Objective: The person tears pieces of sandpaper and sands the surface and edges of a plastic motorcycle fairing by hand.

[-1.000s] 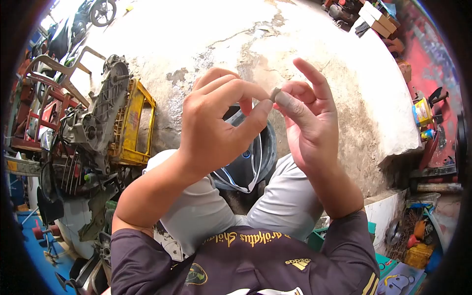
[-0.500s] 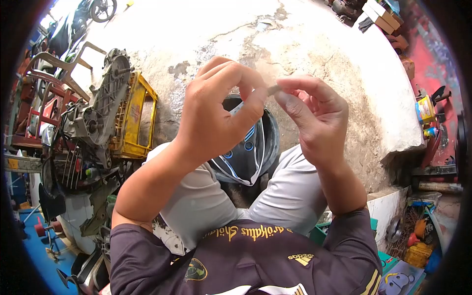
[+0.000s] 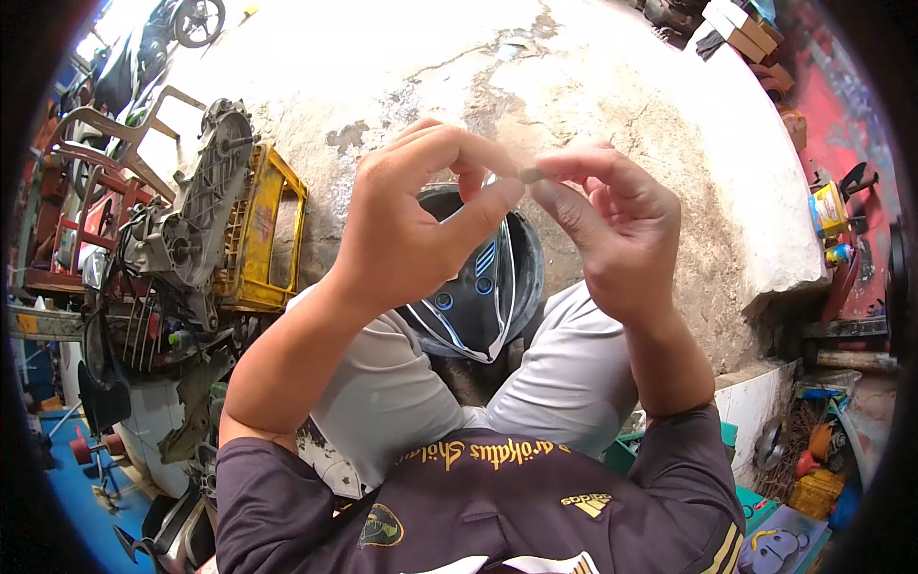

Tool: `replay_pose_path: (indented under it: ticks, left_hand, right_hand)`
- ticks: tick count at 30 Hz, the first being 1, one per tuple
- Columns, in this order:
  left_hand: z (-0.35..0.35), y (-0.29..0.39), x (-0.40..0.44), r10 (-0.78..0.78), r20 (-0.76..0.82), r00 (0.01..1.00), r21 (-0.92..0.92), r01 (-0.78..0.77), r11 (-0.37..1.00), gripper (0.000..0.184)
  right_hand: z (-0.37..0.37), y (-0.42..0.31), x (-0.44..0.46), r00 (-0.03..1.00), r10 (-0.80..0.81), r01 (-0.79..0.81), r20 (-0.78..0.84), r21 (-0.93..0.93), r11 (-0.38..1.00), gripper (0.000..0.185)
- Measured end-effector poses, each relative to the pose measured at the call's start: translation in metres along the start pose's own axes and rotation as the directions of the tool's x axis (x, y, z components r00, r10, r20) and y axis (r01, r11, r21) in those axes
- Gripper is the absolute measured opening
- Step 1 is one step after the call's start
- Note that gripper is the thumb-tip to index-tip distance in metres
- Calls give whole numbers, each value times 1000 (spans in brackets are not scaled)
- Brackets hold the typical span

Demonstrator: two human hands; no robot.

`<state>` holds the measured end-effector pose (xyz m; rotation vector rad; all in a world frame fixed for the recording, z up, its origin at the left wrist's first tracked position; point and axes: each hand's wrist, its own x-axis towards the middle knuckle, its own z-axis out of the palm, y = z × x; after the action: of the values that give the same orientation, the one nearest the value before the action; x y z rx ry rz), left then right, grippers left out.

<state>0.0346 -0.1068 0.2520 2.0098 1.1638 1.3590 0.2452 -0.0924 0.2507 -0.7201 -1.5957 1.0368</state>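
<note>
The small dark piece [image 3: 529,175] sits a little right of center in the upper part of the frame, held in the air between the fingertips of both hands. It looks light, judging by its size and by the delicate pinch that carries it; whether it is stiff or soft cannot be told, since so little of it shows. Something this tiny probably slips or drops easily, and its fragility is hard to judge. The sensible hold seems to be at its opposite ends, with thumb and forefinger pads, pressing lightly. The grip of the left hand [image 3: 411,215] is narrow, thumb and forefinger closed on the piece's left end, the fingers arched into a ring. The grip of the right hand [image 3: 626,225] is narrow too, forefinger above and thumb below, pinching the right end, the other fingers curled toward the palm. In looks, the piece is dull and gray-brown, short and stubby, with no shine or markings to be made out; the fingertips cover much of its outline, so its full shape and material stay unclear. Below the hands, at the middle of the frame, a black rounded object with white trim and blue marks [image 3: 469,311] lies between the gray-trousered legs [image 3: 564,354], well apart from the piece.
</note>
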Motion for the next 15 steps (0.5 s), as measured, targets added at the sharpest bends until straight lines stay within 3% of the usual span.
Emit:
replay_pose_path:
  ticks: [4,15]
  left_hand:
    - [-1,-2,1,-21,25,999,-84,23,996,13]
    - [-2,-7,0,-28,62,998,-97,34,995,22]
  right_hand:
    - [-5,5,4,989,-142,148,44,-233,961,21]
    - [-5,6,6,981,-188,192,42,-205,960,16]
